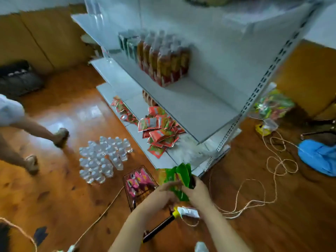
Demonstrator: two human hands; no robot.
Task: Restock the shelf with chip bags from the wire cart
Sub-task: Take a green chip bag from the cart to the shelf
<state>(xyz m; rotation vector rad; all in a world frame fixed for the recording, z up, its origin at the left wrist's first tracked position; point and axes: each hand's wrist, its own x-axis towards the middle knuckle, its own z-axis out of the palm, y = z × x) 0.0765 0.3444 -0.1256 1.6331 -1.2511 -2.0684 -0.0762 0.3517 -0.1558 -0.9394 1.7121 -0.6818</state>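
Both hands on a bunch of green chip bags point(179, 177) above the wire cart point(139, 186): left hand point(164, 192) in a pinching grip at the lower edge, right hand point(197, 190) in a closed grip round the side. Pink bags point(140, 179) inside the cart. Red bags point(160, 131) heaped on the low shelf point(190, 106) ahead.

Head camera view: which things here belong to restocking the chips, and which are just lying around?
Job: green chip bags held by left hand and right hand; wire cart; shelf; red bags.
Lying about: water bottles, string, blue cloth.
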